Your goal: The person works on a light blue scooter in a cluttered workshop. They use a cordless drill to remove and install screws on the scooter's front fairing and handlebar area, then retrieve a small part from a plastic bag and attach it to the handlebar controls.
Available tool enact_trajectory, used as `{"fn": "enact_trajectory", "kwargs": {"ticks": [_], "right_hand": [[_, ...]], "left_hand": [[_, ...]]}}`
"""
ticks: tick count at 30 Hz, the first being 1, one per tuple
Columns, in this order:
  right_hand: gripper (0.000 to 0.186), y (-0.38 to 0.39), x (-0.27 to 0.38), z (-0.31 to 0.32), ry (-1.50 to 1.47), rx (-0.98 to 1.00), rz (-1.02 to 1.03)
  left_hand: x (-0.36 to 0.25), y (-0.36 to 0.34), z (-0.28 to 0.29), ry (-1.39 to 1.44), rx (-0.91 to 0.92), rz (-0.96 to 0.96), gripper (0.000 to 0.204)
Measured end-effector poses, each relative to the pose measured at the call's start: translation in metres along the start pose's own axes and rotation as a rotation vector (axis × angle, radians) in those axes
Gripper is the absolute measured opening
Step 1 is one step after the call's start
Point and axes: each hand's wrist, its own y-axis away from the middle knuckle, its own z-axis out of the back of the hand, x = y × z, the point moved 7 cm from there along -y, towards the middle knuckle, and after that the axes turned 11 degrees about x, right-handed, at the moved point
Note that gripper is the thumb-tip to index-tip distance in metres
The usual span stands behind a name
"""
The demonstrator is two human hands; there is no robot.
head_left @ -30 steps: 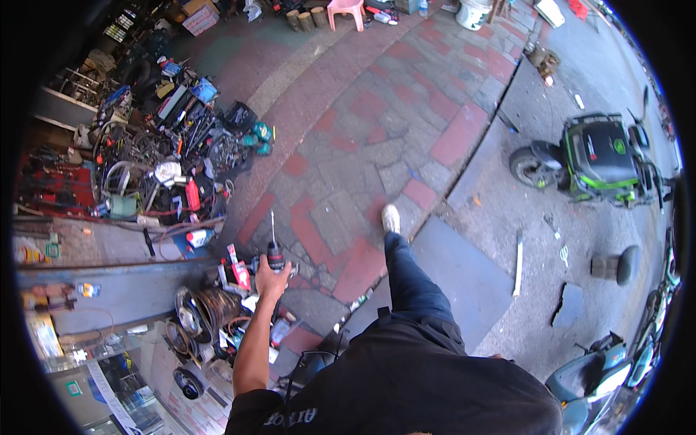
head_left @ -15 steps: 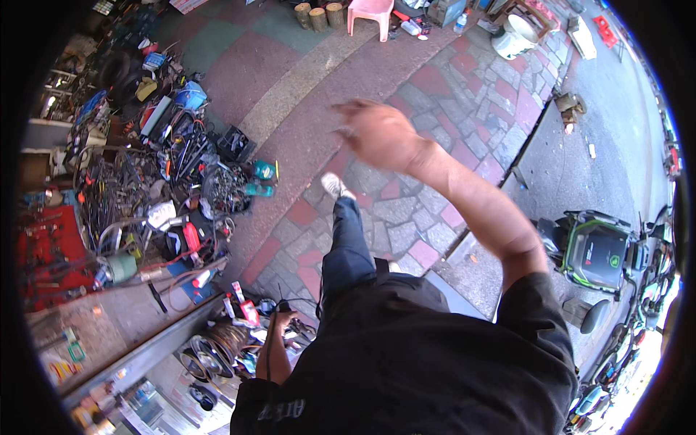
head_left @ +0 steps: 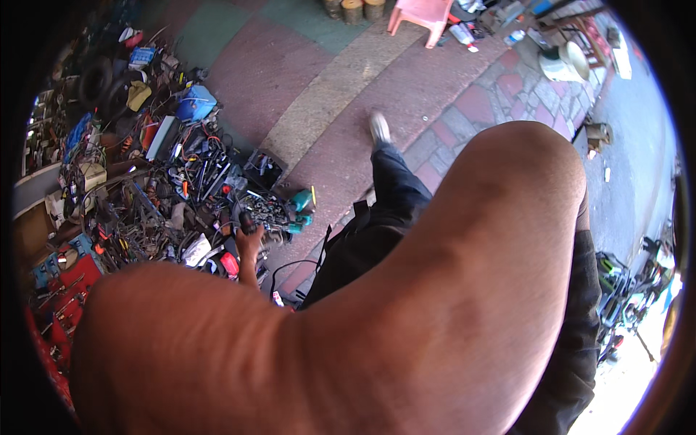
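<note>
The left hand (head_left: pixel 249 241) was clamped around a dark-handled screwdriver-like tool (head_left: pixel 245 220), lifted just above the heap of scattered tools (head_left: pixel 167 188). The right forearm (head_left: pixel 435 304) swamped the view; its hand was unseen. Next seemed a careful carry clear of clutter.

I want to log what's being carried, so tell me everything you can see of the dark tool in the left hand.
The dark tool is small, black and stubby, like a handle or grip. The left hand is closed around its lower part, holding it roughly upright above a heap of tools on the pavement. Its tip and material are too small to tell.
</note>
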Motion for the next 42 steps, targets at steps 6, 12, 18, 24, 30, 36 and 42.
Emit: {"fn": "enact_trajectory", "kwargs": {"ticks": [6, 12, 18, 24, 30, 36, 42], "right_hand": [[0.029, -0.112, -0.210, 0.120, -0.106, 0.051, 0.009], [0.031, -0.271, -0.414, 0.230, 0.022, 0.214, -0.084], [0.020, -0.434, -0.719, 0.253, 0.493, 0.599, -0.165], [0.023, -0.526, -1.072, 0.311, 0.446, 0.608, -0.687], [0.019, -0.457, -1.317, 0.314, 0.704, 0.745, -0.811], [0.016, -0.354, -1.423, 0.277, -0.524, 0.868, -1.668], [0.012, -0.529, -1.603, 0.416, -0.300, 0.721, -1.627]], "left_hand": [[-0.111, -0.162, 0.067, -0.110, -0.079, -0.048, 0.050], [-0.187, -0.209, 0.097, 0.198, 0.068, 0.215, 0.049], [-0.247, -0.347, 0.137, 0.054, 0.312, 0.461, 0.041], [-0.353, -0.580, 0.255, 0.007, 0.311, 0.227, 0.038], [-0.461, -0.804, 0.496, 0.193, -0.053, 0.293, 0.067], [-0.606, -1.026, 0.689, 0.157, -0.311, 0.080, 0.065], [-0.695, -1.191, 0.770, 0.134, -0.223, 0.216, 0.081]]}}
